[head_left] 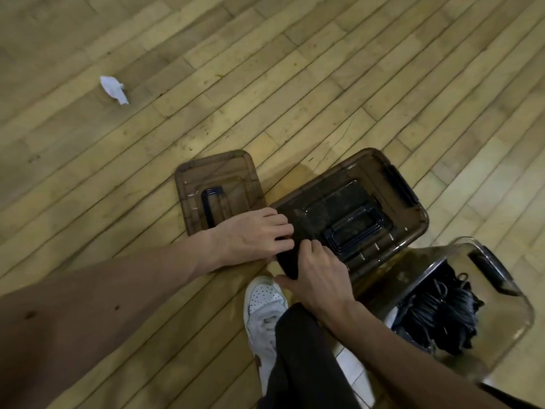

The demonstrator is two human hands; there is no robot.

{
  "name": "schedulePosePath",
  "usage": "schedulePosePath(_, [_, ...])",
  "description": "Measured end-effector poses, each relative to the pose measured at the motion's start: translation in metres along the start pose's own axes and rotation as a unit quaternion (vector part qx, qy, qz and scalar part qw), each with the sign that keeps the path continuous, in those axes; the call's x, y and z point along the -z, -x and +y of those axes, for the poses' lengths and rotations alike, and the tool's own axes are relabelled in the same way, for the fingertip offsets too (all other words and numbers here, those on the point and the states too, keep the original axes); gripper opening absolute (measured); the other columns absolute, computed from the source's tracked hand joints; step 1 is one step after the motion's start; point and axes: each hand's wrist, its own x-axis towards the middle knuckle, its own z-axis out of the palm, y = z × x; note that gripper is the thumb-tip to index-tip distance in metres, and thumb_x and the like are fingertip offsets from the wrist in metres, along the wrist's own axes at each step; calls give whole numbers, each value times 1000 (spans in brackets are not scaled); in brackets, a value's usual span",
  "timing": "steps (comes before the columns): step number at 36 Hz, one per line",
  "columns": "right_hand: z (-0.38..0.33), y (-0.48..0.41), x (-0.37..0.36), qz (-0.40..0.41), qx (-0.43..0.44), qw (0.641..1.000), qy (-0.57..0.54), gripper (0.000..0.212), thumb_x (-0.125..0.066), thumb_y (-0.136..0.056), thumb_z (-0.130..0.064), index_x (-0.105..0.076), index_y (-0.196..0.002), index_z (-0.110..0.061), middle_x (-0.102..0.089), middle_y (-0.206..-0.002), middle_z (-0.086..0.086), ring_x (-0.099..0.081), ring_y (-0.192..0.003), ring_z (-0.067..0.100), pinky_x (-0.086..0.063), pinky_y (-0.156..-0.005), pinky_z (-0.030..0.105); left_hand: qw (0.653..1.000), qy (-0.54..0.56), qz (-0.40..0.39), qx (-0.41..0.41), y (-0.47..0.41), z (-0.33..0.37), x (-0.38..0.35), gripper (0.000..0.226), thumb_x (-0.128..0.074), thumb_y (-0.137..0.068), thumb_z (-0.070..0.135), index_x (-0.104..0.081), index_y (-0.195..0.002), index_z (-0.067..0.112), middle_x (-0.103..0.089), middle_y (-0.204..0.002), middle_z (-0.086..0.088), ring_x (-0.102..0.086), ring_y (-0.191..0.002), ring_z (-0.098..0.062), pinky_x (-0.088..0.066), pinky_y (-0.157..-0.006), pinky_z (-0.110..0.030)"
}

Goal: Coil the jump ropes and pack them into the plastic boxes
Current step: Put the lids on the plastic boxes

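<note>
Closest is my bare left forearm, running up to the left hand, whose fingers curl onto the black latch at the near end of the brown box. My right hand grips the same latch from the other side, fingers hooked over its top and thumb stretched along its lower edge. A lid with a recessed black handle sits on top of this box. Just left of it, partly under my left hand, a loose lid lies flat on the wood floor. The black ropes sit bundled inside the clear box to my right (whether that one is lidded, I cannot tell). Below my hands are a white shoe and a black trouser leg. Crumpled paper lies well apart, far left.
</note>
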Motion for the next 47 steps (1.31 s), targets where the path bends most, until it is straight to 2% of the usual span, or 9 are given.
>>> schedulePosePath(6, [1,-6,10,-44,19,999,17,36,-56,-100,-42,-50,-121,-14,-59,-125,5,-61,-111,21,-44,-90,28,997,68,16,24,-11,-4,1,20,-84,-75,14,-71,-89,10,-68,-91,-6,-63,-84,-26,-56,-74,-40])
schedulePosePath(15, [-14,-9,11,45,71,995,-46,33,-63,-98,-30,-51,-123,-13,-51,-118,2,-54,-100,14,-40,-81,14,968,65,108,218,19,9,-8,21,-61,-93,17,-63,-114,12,-60,-113,-12,-55,-108,-26,-53,-93,-39])
schedulePosePath(17, [-39,-14,11,69,111,986,-99,26,-60,-98,-23,-51,-120,-13,-44,-113,-4,-47,-94,7,-37,-73,11,888,136,163,407,41,7,-8,24,-55,-98,22,-58,-120,14,-56,-117,-9,-52,-108,-23,-49,-89,-34])
schedulePosePath(21, [-96,-48,-7,-83,63,968,-227,43,-59,-98,-23,-43,-138,-21,-45,-125,-6,-48,-112,11,-45,-93,27,614,289,136,722,84,-10,-35,30,-61,-97,25,-50,-125,18,-54,-123,-3,-54,-109,-21,-50,-92,-41])
schedulePosePath(24, [-113,-73,-36,-191,-14,944,-267,59,-62,-95,-23,-37,-148,-22,-47,-142,1,-48,-128,22,-44,-110,42,445,356,102,815,101,-7,-52,41,-64,-97,28,-44,-131,16,-56,-129,-9,-57,-113,-29,-50,-93,-41])
schedulePosePath(26, [-110,-81,-56,-219,-10,946,-238,62,-63,-93,-21,-37,-150,-22,-45,-146,2,-46,-132,25,-41,-113,47,404,384,65,828,108,1,-67,51,-64,-97,27,-39,-138,12,-53,-134,-12,-55,-120,-31,-47,-95,-41])
schedulePosePath(32, [-94,-83,-84,-278,31,955,-103,76,-53,-102,-24,-6,-162,-22,5,-169,-2,0,-155,23,-8,-123,36,445,357,27,821,110,7,-94,34,-63,-97,27,-46,-121,11,-57,-111,-10,-55,-96,-25,-48,-77,-37])
schedulePosePath(37, [-92,-83,-76,-257,51,958,-114,71,-51,-103,-23,-9,-161,-20,-7,-169,-1,-8,-153,21,-13,-121,34,532,306,-43,789,114,-1,-79,20,-55,-102,22,-54,-113,6,-59,-109,-12,-52,-88,-21,-43,-71,-34])
schedulePosePath(47, [-114,-79,28,209,80,974,-39,51,-56,-99,-15,-42,-147,-8,-30,-160,20,-33,-145,37,-37,-109,58,556,334,79,757,132,-41,19,23,-54,-100,36,-61,-102,14,-71,-100,-7,-69,-86,-26,-60,-79,-45])
